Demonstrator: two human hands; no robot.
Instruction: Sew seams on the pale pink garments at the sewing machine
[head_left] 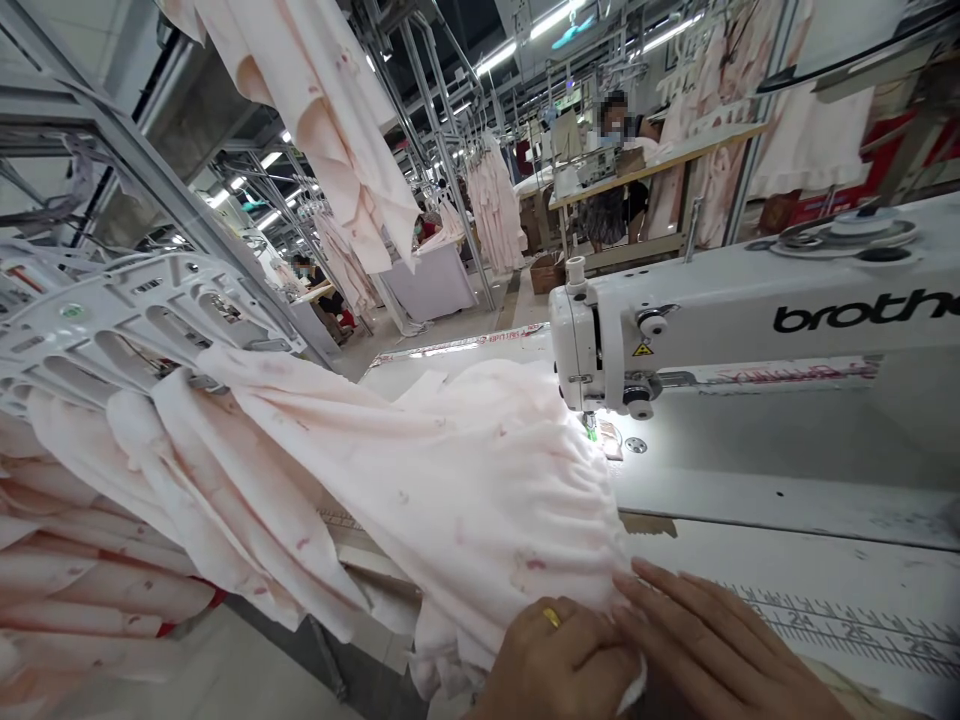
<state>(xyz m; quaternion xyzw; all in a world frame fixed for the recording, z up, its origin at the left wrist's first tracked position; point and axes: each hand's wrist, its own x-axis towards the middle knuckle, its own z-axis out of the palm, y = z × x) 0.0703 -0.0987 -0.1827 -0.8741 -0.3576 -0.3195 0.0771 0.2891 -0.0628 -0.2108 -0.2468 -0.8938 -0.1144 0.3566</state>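
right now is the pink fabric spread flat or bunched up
Bunched: the pink fabric lies in gathered folds, draped off the table, the left hand gripping its edge.

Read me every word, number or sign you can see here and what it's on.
"brothe", cut by the frame: machine arm.
"24", "25", "26": ruler on the table.
Yellow warning triangle on the machine head: no words.
Red print on the tape and under the arm: too blurred.

Fabric [465, 490] pale pink, small red-pink flecks; sewing machine [750, 320] white, black lettering; ring [551, 617] gold.
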